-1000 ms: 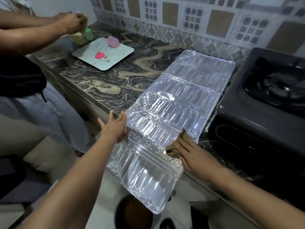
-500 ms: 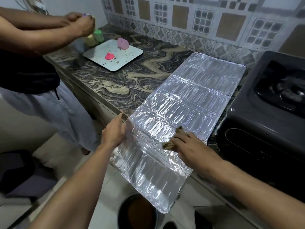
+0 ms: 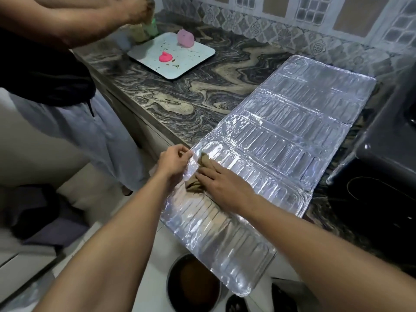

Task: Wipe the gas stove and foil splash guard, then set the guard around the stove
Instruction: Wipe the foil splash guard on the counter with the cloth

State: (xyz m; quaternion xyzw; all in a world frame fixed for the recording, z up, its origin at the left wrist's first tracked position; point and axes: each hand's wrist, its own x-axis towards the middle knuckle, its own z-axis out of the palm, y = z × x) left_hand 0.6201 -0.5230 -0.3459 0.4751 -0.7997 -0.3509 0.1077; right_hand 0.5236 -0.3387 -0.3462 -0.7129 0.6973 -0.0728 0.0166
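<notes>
A: While the foil splash guard [image 3: 281, 149] lay flat on the worktop [image 3: 180, 95], where did it sit?

B: Left of the gas stove [image 3: 387, 140], touching or just beside it, can't tell which. Near end hung over the worktop edge, above a dark round pot [image 3: 193, 287] on the floor.

A: Hands?

B: Left hand [image 3: 173, 163] pinched the guard's left edge, fingers curled. Right hand [image 3: 222, 188] lay flat, fingers spread, pressing a brown cloth [image 3: 198, 176] onto the foil just beside the left hand.

A: Anything else?

B: Far left, a white tray [image 3: 195, 59] with a pink blob [image 3: 165, 57] and pink dome piece [image 3: 185, 38]. Second person [image 3: 67, 64] stood there, hands over small jars [image 3: 146, 30]; grip unclear.
</notes>
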